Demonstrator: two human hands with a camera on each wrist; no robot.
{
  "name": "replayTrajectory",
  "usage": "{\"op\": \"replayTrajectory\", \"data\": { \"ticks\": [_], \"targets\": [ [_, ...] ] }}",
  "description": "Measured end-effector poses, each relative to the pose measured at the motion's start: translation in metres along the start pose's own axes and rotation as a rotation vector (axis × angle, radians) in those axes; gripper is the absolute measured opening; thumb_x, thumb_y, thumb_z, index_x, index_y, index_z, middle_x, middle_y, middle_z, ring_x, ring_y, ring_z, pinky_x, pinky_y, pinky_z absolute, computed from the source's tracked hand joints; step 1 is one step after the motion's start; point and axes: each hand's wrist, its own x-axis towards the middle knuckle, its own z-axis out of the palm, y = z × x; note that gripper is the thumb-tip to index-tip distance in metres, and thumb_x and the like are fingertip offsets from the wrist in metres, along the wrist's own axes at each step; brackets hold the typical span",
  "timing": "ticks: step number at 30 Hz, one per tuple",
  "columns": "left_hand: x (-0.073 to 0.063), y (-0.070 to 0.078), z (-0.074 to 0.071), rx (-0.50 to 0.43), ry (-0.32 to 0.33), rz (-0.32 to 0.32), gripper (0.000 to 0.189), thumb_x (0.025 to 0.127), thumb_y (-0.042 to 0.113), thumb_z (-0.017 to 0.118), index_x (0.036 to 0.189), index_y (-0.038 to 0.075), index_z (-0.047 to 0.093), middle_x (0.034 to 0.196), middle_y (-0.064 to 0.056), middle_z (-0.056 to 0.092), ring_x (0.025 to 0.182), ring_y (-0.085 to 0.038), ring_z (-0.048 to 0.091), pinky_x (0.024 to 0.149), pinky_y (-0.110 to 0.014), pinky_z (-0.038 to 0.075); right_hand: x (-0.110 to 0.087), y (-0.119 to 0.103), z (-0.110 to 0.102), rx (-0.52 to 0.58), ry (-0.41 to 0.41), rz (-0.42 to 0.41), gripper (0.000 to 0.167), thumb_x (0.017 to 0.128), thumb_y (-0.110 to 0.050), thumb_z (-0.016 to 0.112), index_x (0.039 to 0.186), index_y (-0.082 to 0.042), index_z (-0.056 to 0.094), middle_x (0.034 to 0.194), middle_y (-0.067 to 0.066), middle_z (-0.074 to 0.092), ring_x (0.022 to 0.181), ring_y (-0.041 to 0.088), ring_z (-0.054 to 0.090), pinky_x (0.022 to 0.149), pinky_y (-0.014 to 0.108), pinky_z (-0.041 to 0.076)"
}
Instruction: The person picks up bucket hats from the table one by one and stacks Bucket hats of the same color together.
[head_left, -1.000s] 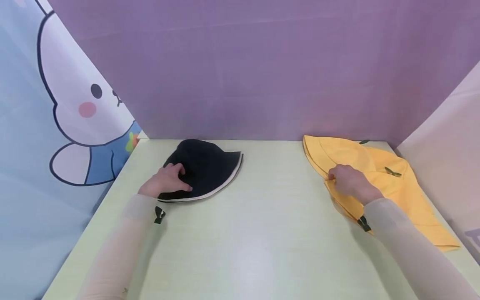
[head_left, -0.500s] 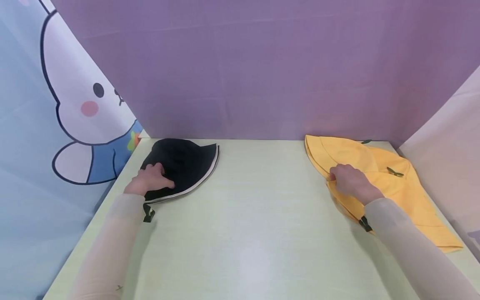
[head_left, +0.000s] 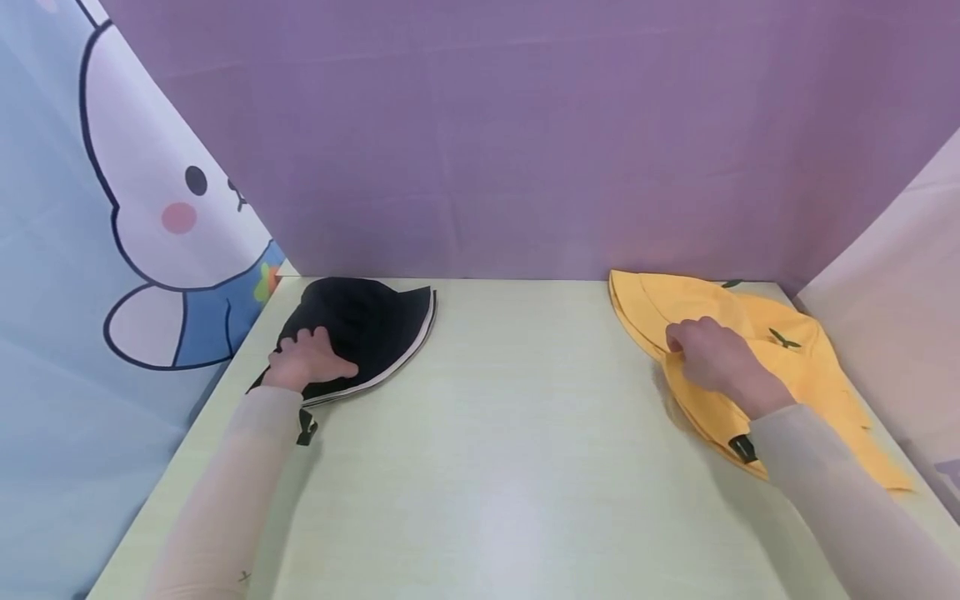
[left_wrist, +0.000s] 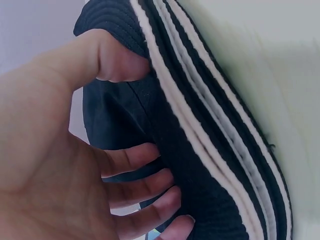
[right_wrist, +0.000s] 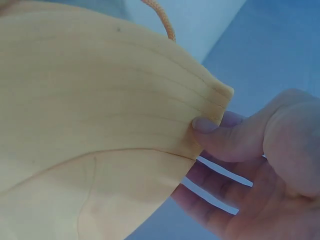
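At the back left of the table lies a black bucket hat (head_left: 360,325) with white-trimmed edges. Its edges show in several layers in the left wrist view. My left hand (head_left: 307,358) rests on it, fingers spread, thumb (left_wrist: 120,62) and fingertips touching the dark cloth near the brim. On the right, a yellow bucket hat (head_left: 708,408) with a green leaf sprout overlaps another yellow hat (head_left: 652,296) behind it. My right hand (head_left: 716,358) pinches the front hat's stitched brim (right_wrist: 150,100), thumb on the near face and fingers behind.
The pale table (head_left: 480,450) runs between the two groups of hats. A purple cloth wall (head_left: 525,142) stands along its back edge. A blue cloth with a rabbit print (head_left: 150,250) hangs at left, a pale cloth (head_left: 900,317) at right.
The black hat slid left with my left hand, whose fingers then spread. My right hand has shifted slightly right and towards me, bringing the front yellow hat's brim with it.
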Motion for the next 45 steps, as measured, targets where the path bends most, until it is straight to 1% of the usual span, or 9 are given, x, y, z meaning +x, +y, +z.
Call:
{"op": "replayTrajectory", "data": {
  "ticks": [7,13,21,25,30,33,38,43,45],
  "targets": [
    [0.0,-0.001,0.002,0.02,0.016,-0.016,0.099,0.088,0.049,0.068,0.149,-0.015,0.022,0.149,-0.043,0.021,0.134,-0.063,0.02,0.105,-0.078,0.022,-0.009,-0.021,-0.009,-0.012,0.055,-0.047,0.02,0.083,0.011,0.064,0.093,-0.007,0.063,0.082,0.004,0.056,0.08,0.029,0.049,0.069,0.042,0.045],
    [-0.003,0.004,0.001,0.028,0.019,-0.021,0.098,0.088,0.049,0.068,0.147,-0.015,0.023,0.148,-0.043,0.023,0.133,-0.063,0.022,0.104,-0.077,0.024,-0.017,-0.035,-0.015,-0.02,0.148,-0.115,0.022,0.083,0.013,0.063,0.092,-0.007,0.062,0.082,0.004,0.057,0.081,0.03,0.05,0.066,0.041,0.045],
    [-0.004,0.004,0.0,0.023,0.021,-0.023,0.099,0.088,0.049,0.069,0.147,-0.016,0.023,0.148,-0.043,0.023,0.133,-0.063,0.022,0.105,-0.077,0.024,-0.019,-0.058,-0.02,-0.052,0.226,-0.216,0.031,0.08,0.019,0.06,0.095,-0.007,0.069,0.088,0.006,0.063,0.085,0.032,0.055,0.071,0.045,0.051],
    [-0.003,0.003,0.001,0.026,0.023,-0.016,0.099,0.088,0.049,0.068,0.147,-0.016,0.023,0.148,-0.043,0.023,0.133,-0.063,0.021,0.105,-0.077,0.023,-0.017,-0.072,-0.018,-0.087,0.244,-0.27,0.037,0.076,0.022,0.059,0.094,-0.008,0.07,0.088,0.005,0.063,0.084,0.03,0.054,0.068,0.042,0.049],
    [-0.003,0.005,0.001,0.028,0.022,-0.019,0.099,0.088,0.049,0.068,0.146,-0.016,0.023,0.148,-0.043,0.023,0.133,-0.063,0.022,0.105,-0.077,0.022,-0.013,-0.09,-0.015,-0.168,0.265,-0.321,0.037,0.076,0.022,0.058,0.096,-0.008,0.07,0.086,0.005,0.061,0.082,0.029,0.053,0.062,0.036,0.044],
    [-0.003,0.006,0.002,0.025,0.028,-0.025,0.098,0.088,0.049,0.069,0.146,-0.016,0.024,0.147,-0.043,0.024,0.133,-0.062,0.023,0.106,-0.077,0.022,-0.01,-0.1,-0.014,-0.218,0.275,-0.352,0.035,0.077,0.02,0.062,0.096,-0.008,0.069,0.084,0.005,0.058,0.082,0.028,0.052,0.06,0.034,0.042],
    [-0.003,0.008,0.004,0.023,0.042,-0.03,0.097,0.088,0.049,0.07,0.146,-0.015,0.026,0.148,-0.042,0.025,0.133,-0.061,0.024,0.107,-0.077,0.021,-0.004,-0.116,-0.011,-0.251,0.297,-0.408,0.028,0.08,0.014,0.071,0.096,-0.009,0.07,0.082,0.004,0.055,0.08,0.027,0.05,0.061,0.033,0.041],
    [-0.004,0.008,0.005,0.015,0.047,-0.029,0.096,0.088,0.049,0.07,0.146,-0.014,0.026,0.148,-0.041,0.025,0.133,-0.059,0.024,0.108,-0.076,0.02,0.004,-0.138,-0.007,-0.309,0.271,-0.439,0.022,0.085,0.005,0.074,0.1,-0.01,0.072,0.085,0.004,0.057,0.079,0.025,0.048,0.063,0.032,0.042],
    [-0.004,0.008,0.005,0.018,0.047,-0.027,0.096,0.088,0.049,0.07,0.146,-0.014,0.026,0.148,-0.041,0.025,0.133,-0.06,0.024,0.108,-0.076,0.019,0.007,-0.148,-0.005,-0.327,0.276,-0.466,0.02,0.086,0.003,0.074,0.1,-0.011,0.073,0.085,0.004,0.057,0.079,0.024,0.048,0.063,0.031,0.042]
  ]
}}
